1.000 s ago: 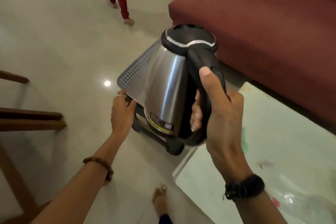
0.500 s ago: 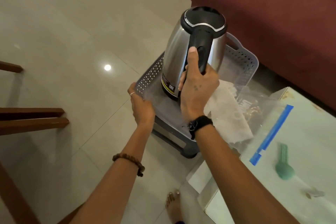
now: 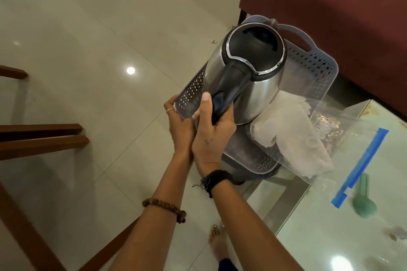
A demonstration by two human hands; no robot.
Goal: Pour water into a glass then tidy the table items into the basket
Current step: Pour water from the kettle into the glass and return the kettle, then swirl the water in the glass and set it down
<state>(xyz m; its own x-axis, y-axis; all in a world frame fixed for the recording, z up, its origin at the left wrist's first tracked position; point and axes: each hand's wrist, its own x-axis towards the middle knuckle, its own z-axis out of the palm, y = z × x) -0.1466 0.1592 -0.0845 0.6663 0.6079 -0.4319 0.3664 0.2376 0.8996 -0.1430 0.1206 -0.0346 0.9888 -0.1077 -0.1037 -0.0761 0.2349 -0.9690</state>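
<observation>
Lowering a kettle (image 3: 248,77) into a grey basket (image 3: 308,68) beside a cloth (image 3: 290,130), the right hand (image 3: 211,136) is wrapping closed around its handle while the left hand (image 3: 179,125) is gripping the basket's near rim, likely needing release next, with a bag (image 3: 343,136) and scoop (image 3: 363,200) remaining

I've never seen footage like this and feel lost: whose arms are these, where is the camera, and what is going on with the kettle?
There is no machine here. A person wears a wide-angle camera on the head, so you look down along their own arms. The right hand grips the black handle of a steel electric kettle, held in or just above a grey perforated basket. The left hand steadies the basket's near corner. A white cloth and a clear zip bag hang over the basket's edge onto a glass table, where a green spoon lies.
</observation>
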